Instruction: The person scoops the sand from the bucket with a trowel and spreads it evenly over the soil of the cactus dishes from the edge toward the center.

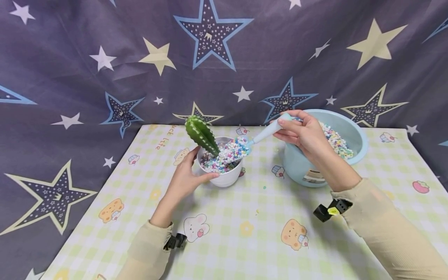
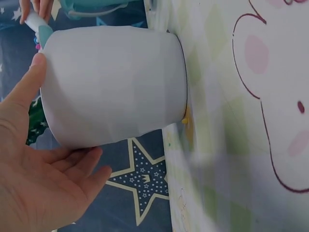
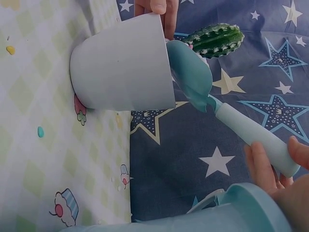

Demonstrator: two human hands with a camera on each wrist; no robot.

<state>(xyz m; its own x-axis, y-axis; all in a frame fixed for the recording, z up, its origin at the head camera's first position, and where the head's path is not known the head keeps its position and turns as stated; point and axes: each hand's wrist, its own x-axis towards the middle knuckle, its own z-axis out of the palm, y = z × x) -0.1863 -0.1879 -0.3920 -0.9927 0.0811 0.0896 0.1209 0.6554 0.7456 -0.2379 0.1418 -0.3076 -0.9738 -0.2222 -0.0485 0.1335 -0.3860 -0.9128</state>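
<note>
Two grips: left hand (image 1: 183,177), fingers round the white pot (image 1: 226,180); right hand (image 1: 309,134) pinching the scoop (image 3: 193,77), probably light and stiff, best held by its two-o'clock handle (image 1: 266,133).

From the head: looks forward and down over the green-and-white checked table (image 1: 241,258), from high enough to take in both far corners. From the left wrist: looks low and sideways toward the far edge, very near the smooth white tapered pot (image 2: 116,87). From the right wrist: looks the same way, tipped oppositely, slightly farther off. Catches pot, pale-blue plastic scoop (image 3: 190,72) and dark starry curtain (image 3: 183,157) in both wrist views.
</note>
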